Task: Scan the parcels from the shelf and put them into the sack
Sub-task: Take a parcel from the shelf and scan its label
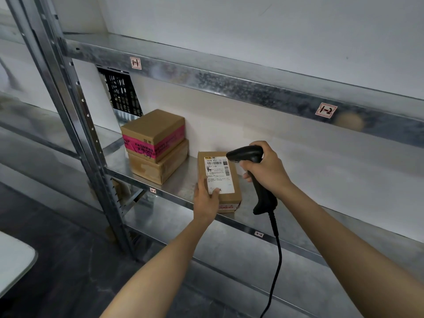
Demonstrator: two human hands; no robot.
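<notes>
Left of centre, two stacked boxes (156, 145) wait on the shelf (179, 180). At mid-frame the left hand (205, 199) clasps the parcel (219, 180), tilting its label (219, 174) up for reading (no sack in view). Just right, the right hand (267, 169) grips the scanner (251, 161), its nose aimed at the barcode.
</notes>
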